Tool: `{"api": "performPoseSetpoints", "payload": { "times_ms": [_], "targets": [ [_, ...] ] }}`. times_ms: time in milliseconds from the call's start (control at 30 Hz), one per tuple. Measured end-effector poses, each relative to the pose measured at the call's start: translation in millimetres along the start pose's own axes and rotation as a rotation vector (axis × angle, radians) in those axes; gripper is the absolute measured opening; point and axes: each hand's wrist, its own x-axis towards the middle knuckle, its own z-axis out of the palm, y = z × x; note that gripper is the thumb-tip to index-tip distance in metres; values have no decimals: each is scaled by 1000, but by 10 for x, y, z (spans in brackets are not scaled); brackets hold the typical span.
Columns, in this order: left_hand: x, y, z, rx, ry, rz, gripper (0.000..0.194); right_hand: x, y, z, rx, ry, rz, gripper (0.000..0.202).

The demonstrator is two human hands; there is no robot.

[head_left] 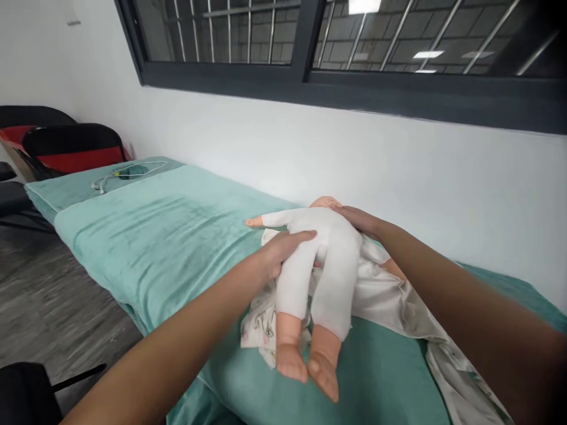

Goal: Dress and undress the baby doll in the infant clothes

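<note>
A baby doll [336,265] in a white bodysuit lies at a slant, its bare feet toward me and one arm stretched out to the left. My left hand [287,247] is closed around the doll's side near the hip, thumb on top of the white fabric. At the doll's far upper right side, my right hand [361,219] grips it close to the head [325,202]; some of its fingers are hidden. Beneath and beside the doll are a patterned white cloth [257,329] and a shiny pale cloth [385,295].
A green sheet [177,236] covers the bed along the white wall. A looped pale cord [104,182] lies at its far left end. Black and red chairs [80,150] stand beyond that end. A dark-framed window [305,47] is above; a black chair [26,389] is at lower left.
</note>
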Motion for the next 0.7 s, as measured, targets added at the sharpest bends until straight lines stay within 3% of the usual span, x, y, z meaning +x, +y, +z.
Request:
{"api": "performPoseSetpoints", "payload": {
  "times_ms": [100,167,333,533,700],
  "targets": [
    [-56,167,-456,117,107,103,45,181,-328,192,64,-152,20,59],
    [-65,235,-780,199,160,160,40,342,-523,386,108,-181,-17,56],
    [-24,346,-1436,331,166,81,38,768,-851,928,130,-164,-68,60],
    [170,339,-1905,425,261,113,42,1238,-914,1380,158,-240,-174,45],
    [382,151,-2212,552,245,155,46,1433,-781,1536,192,-294,-219,50]
  ]
}}
